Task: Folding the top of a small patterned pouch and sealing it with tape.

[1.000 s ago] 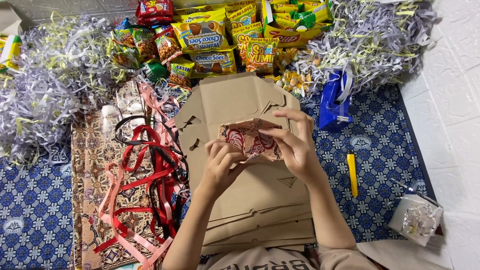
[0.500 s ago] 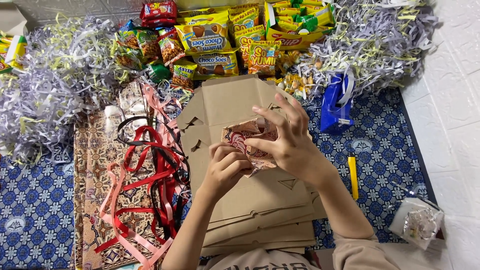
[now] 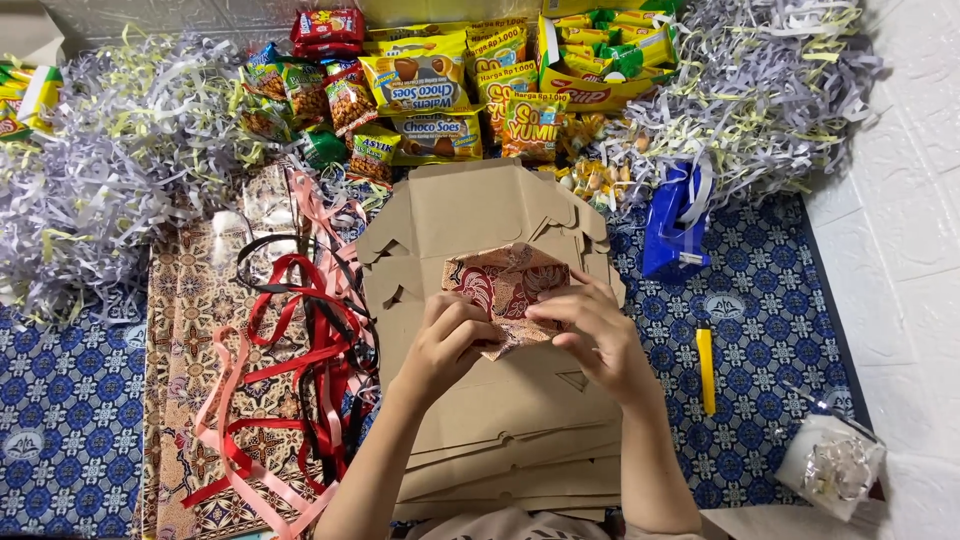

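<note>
A small piece of red and brown patterned paper [image 3: 500, 285] is held between both hands above a stack of flat brown cardboard box blanks [image 3: 480, 215]. My left hand [image 3: 447, 345] pinches its lower left edge with the fingers curled. My right hand [image 3: 590, 335] grips its right side, thumb and fingers pressed on the fold. The paper's lower part is hidden behind the fingers.
Red, pink and black ribbons [image 3: 290, 340] lie tangled on patterned wrapping sheets [image 3: 185, 330] at left. Snack packets [image 3: 420, 85] line the far edge among heaps of shredded paper [image 3: 100, 180]. A blue bag [image 3: 675, 225], a yellow cutter [image 3: 706, 368] and a clear bag of bows [image 3: 835, 465] sit at right.
My right hand has dropped from on top of the patterned paper to its right edge, so more of the paper shows. My left hand shifted slightly right.
</note>
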